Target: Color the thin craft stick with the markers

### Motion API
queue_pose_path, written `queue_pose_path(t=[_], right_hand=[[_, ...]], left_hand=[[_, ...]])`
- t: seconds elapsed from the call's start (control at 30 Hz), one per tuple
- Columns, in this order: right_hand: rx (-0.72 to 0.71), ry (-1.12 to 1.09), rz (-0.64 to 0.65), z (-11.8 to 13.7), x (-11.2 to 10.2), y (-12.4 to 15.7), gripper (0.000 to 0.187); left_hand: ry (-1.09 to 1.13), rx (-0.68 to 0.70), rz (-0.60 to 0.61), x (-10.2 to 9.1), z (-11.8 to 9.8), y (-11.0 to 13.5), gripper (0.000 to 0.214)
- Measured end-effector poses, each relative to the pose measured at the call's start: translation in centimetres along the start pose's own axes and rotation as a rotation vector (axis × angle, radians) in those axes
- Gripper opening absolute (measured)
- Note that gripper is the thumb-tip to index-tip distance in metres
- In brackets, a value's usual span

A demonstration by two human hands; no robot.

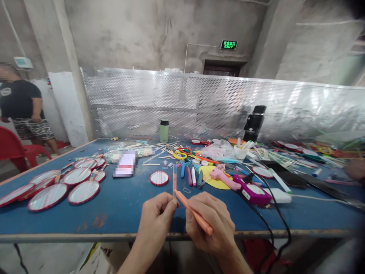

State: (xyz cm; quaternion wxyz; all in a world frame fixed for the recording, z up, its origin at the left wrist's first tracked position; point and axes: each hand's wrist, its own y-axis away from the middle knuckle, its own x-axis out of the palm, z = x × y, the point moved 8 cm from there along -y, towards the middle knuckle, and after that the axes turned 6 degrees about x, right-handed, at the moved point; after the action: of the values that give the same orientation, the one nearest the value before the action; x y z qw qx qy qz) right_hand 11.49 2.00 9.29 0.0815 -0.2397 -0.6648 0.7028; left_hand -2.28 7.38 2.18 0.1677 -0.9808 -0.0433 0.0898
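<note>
Pinched between thumb and fingers of my left hand [159, 217] is a narrow flat stick [175, 177], held upright, its surface partly orange. My right hand [211, 220] grips an orange marker [196, 215], whose tip meets the stick just above my left fingertips. Beyond the stick lies a round, red-rimmed disc [159, 178] with a pale, shiny face. Several capped markers [190, 177] rest just right of the stick, close to a loose rubber band [186, 190].
Several red-rimmed discs [84, 191] overlap on the left of the blue table [122, 213], near a phone [125, 163]. A green bottle [164, 132] stands at the back. On the right are a pink glue gun [225, 178], purple device [252, 190] and black cables. A person [21, 99] is far left.
</note>
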Motion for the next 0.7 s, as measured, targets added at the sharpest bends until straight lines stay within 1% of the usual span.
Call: queue_pose_path(t=[0.17,0.3,0.6,0.7], right_hand=[[0.010,0.017,0.007,0.04,-0.02,-0.16,0.019],[0.019,0.018,-0.013,-0.06,-0.20,-0.15,0.019],[0.007,-0.021,0.010,-0.18,0.08,-0.23,0.022],[0.010,-0.018,-0.017,-0.13,-0.25,-0.25,0.023]], left_hand=[[0.010,-0.003,0.002,0.09,0.05,0.05,0.038],[-0.010,0.006,0.004,0.12,-0.04,0.06,0.039],[-0.020,0.006,0.008,0.11,0.15,0.01,0.038],[-0.019,0.015,0.009,0.12,0.00,0.02,0.036]])
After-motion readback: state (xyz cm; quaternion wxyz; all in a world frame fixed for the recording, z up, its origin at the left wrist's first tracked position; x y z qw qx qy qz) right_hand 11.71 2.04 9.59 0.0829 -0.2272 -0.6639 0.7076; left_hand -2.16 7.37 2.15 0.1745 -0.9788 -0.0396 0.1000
